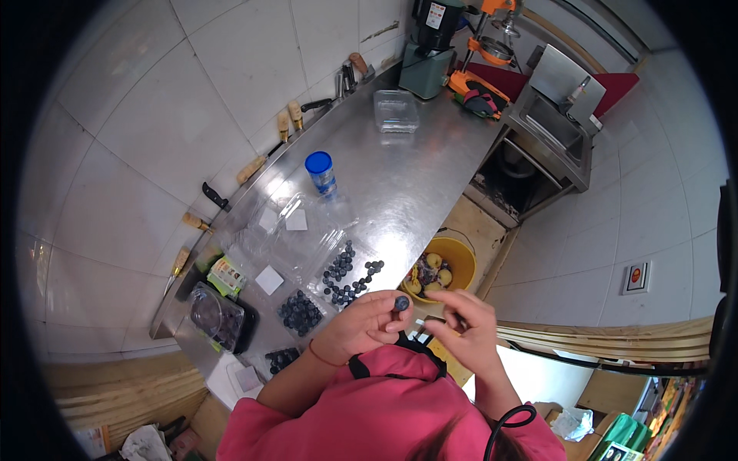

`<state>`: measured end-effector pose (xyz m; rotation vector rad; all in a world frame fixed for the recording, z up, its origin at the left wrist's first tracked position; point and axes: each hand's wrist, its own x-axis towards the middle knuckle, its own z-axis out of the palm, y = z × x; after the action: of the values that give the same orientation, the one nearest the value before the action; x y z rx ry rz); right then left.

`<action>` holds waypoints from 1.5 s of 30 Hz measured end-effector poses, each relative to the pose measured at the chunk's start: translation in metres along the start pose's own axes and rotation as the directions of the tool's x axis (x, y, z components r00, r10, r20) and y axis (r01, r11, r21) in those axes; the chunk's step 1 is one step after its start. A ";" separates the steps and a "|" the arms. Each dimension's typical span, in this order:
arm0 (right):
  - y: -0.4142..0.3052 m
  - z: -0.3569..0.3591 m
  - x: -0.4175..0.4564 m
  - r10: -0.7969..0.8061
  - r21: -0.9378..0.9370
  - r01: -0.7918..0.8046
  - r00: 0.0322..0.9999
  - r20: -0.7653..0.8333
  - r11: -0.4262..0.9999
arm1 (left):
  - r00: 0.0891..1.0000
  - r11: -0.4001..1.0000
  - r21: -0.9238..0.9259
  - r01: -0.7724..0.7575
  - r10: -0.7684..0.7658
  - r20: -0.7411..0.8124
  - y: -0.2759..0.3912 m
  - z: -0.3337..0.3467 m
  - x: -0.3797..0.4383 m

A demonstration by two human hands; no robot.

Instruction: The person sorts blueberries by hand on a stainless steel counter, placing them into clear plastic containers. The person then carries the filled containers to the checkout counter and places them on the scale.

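Observation:
Between the thumb and forefinger of my left hand (366, 325) is a single blueberry (402, 303), held up in front of my chest. My right hand (471, 328) is apart from it on the right, with thumb and forefinger spread and nothing visible between them. Beyond my left hand, loose blueberries (340, 272) lie scattered in a clear plastic container. Nearer to my left forearm, a small clear punnet holds a heap of blueberries (298, 314). More dark berries (281, 361) sit in another punnet partly hidden by that forearm.
A lidded dark plastic box (222, 317) and several knives, such as a black-handled one (215, 196), line the wall side. A blue-lidded canister (320, 172) and a clear plastic box (396, 112) stand farther along the steel counter (398, 184). A yellow bucket (468, 268) with fruit waste sits below.

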<state>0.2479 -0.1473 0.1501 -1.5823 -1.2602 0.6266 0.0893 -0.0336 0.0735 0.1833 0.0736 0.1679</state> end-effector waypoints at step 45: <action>0.034 0.043 0.010 0.188 0.193 -0.207 0.976 0.111 0.959 | 0.766 -0.307 0.952 -0.011 0.610 0.205 0.005 0.032 -0.009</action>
<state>0.2292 -0.1214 0.1048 -1.5324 -1.0730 0.9351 0.0827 -0.0360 0.1060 1.9691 0.6281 0.7763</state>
